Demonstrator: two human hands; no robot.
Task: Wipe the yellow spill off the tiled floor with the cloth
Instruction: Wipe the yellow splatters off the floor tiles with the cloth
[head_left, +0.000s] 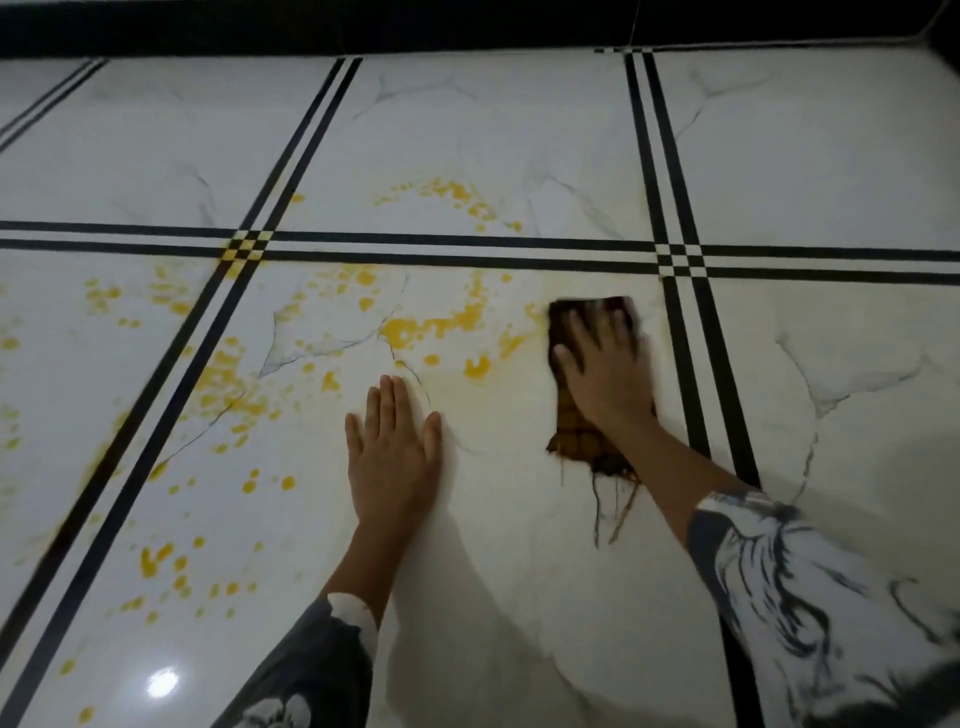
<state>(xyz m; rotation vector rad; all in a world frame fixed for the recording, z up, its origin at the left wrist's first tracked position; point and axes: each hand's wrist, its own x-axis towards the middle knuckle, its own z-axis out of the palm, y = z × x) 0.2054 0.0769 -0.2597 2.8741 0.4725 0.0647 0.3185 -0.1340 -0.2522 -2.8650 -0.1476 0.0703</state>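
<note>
Tiled floor (519, 135): I read glossy white tile with grey marble-like veining, smooth enough to throw back a bright spot of light at lower left.
Black strips (415, 247): paired dark lines set flush in the tiles, with the same polished sheen.
Yellow spill (410, 330): wet and opaque in the thick blobs, a thin smeary film elsewhere.
Cloth (582, 441): dark brown checked woven fabric, matt, with a frayed near edge and loose threads trailing.
Right sleeve (831, 597): soft matt printed fabric, white and dark.
Left sleeve (311, 665): similar matt fabric.
</note>
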